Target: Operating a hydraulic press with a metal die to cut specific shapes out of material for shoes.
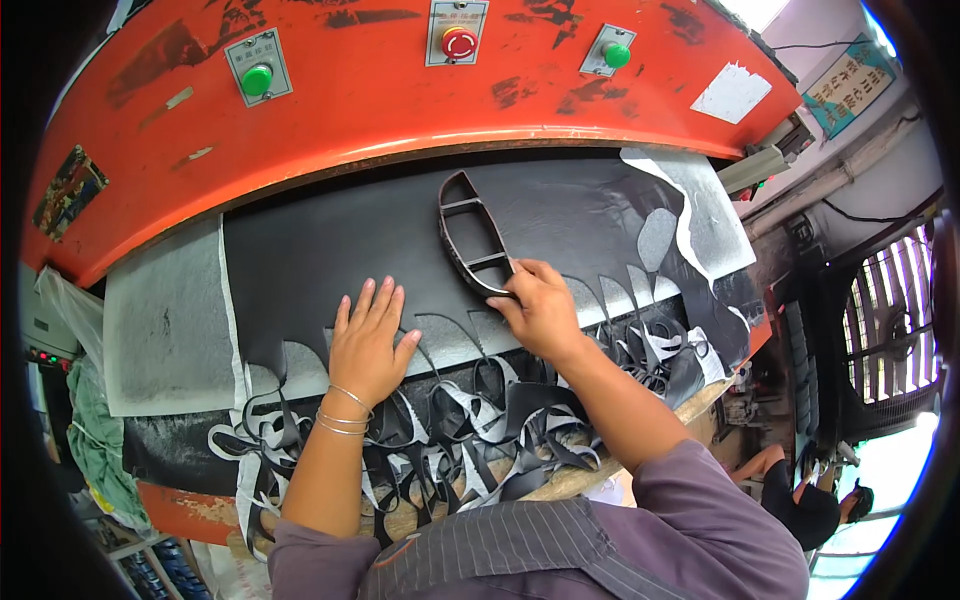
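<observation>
My right hand [543,310] grips the near end of a cutting die [463,207], a dark metal outline with a rounded, elongated shape and two crossbars. The die stands over a wide black sheet [320,230]; whether its edge touches the sheet all round, I cannot tell. With fingers stretched out, my left hand [368,345] lies flat on the sheet's near part, left of the die. Curved cut-outs run along the sheet's near edge, and pale board [160,320] shows through them. Curled black and white scraps [480,410] hang in front of that edge.
An orange press beam [350,110] spans the far side, with a red stop button [459,43] and green buttons [257,79] at left and right. Green cloth [100,440] hangs at the left. Another person [810,505] sits at the lower right, near a large fan [895,325].
</observation>
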{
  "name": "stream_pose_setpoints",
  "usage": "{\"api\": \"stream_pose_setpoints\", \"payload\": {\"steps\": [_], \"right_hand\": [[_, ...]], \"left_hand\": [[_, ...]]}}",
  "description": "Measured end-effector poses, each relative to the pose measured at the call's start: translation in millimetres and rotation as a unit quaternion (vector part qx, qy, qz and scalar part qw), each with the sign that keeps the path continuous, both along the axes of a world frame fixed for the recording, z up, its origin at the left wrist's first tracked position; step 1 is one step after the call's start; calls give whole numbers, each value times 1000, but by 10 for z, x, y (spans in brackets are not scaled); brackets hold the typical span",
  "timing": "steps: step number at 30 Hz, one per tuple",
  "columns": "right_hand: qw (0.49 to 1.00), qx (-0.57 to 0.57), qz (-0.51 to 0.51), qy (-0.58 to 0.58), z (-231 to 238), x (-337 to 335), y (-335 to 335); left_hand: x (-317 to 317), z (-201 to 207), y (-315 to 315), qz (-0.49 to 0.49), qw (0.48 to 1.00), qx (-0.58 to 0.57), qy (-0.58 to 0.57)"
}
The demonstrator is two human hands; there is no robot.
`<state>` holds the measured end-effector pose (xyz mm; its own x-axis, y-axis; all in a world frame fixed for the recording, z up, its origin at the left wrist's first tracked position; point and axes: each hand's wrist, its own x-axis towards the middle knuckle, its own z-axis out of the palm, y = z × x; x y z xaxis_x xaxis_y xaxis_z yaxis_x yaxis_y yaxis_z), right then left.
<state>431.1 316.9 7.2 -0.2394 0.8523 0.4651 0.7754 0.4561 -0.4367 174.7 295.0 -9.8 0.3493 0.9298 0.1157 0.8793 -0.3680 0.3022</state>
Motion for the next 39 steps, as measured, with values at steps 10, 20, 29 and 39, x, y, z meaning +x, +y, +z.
{"api": "stream_pose_setpoints", "payload": {"steps": [10, 20, 29, 39], "right_hand": [[1000, -1, -6, 7, -296, -57, -112], [999, 32, 22, 22, -316, -4, -81], [998, -11, -15, 67, -171, 50, -238], [848, 426, -216, 229, 1323, 692, 640]], "left_hand": [[355, 2, 263, -11, 990, -56, -128], [529, -11, 373, -33, 994, -34, -98], [236, 96, 254, 26, 986, 12, -161], [-298, 1464, -9, 136, 819, 517, -208]]}}
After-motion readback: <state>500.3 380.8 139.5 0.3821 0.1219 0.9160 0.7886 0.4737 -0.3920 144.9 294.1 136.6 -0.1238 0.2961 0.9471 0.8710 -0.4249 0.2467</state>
